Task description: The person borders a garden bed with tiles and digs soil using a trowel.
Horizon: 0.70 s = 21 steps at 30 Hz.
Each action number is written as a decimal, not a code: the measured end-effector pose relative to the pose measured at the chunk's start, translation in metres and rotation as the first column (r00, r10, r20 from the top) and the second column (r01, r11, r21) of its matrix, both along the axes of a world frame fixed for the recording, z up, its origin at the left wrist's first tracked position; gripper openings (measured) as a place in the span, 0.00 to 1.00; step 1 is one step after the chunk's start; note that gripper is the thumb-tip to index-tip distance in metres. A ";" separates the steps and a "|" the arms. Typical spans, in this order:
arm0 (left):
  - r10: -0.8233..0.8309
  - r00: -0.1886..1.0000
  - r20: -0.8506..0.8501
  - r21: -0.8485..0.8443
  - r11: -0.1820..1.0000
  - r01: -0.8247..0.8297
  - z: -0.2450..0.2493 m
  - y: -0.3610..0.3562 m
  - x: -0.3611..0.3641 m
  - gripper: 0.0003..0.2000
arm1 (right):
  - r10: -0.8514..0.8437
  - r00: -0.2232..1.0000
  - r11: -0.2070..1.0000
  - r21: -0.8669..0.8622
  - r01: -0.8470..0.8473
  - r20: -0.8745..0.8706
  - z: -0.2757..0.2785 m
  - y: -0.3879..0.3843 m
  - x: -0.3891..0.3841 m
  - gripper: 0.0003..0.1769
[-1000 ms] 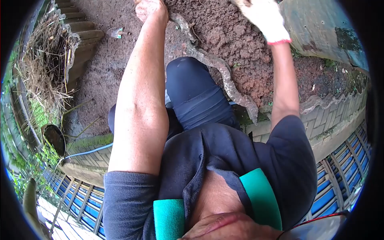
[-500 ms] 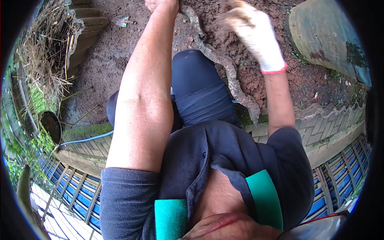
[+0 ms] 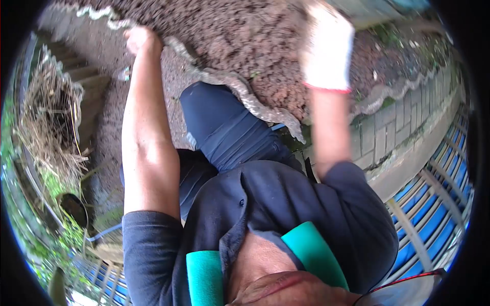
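Observation:
My bare left hand (image 3: 142, 40) is at the wavy grey edge of a corrugated sheet (image 3: 232, 84) that borders the soil. Its fingers look curled over that edge, though the tips are partly hidden. Beyond the edging lies loose brown soil (image 3: 245, 33). Over the right part of this soil is my right hand (image 3: 329, 48), in a white work glove with a red cuff. Motion smears the glove, and its fingers and anything in them cannot be made out.
My bent knee (image 3: 209, 104) is close against the sheet's edge. At left, dry straw (image 3: 48, 117) lies by curved corrugated pieces (image 3: 87, 81). A paved strip (image 3: 388, 127) runs along the right, beside a blue slatted structure (image 3: 434, 204). A large pale object (image 3: 365, 13) stands at the top right.
The view has turned, so the edging and knee appear farther left. My left hand stays by the edging. The gloved right hand has moved away from the dug soil toward the upper right.

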State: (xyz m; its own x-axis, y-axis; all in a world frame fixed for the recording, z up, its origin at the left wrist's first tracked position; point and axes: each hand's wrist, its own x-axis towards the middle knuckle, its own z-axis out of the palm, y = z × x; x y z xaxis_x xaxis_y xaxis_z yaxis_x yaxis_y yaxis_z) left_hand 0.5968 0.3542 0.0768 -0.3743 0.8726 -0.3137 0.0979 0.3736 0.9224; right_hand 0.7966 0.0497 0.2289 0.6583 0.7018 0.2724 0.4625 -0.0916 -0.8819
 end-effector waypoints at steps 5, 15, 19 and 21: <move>0.052 0.848 0.528 0.023 0.997 -0.075 0.026 -0.058 -0.002 0.19 | 0.347 0.935 0.931 0.095 -0.353 0.072 0.007 0.121 -0.097 0.20; 0.097 0.818 -0.566 0.024 0.995 -0.101 -0.051 -0.030 0.005 0.24 | -0.067 0.802 0.859 -0.374 0.349 0.594 -0.093 0.216 0.088 0.29; 0.065 0.875 -0.480 -0.064 0.992 -0.109 0.036 -0.068 0.021 0.29 | -0.145 0.789 0.927 -0.197 0.319 0.597 -0.107 0.272 0.128 0.25; 0.036 0.882 -0.470 -0.074 0.994 -0.080 0.048 -0.074 0.021 0.30 | -0.054 0.852 0.973 -0.163 0.162 0.521 -0.098 0.305 0.142 0.21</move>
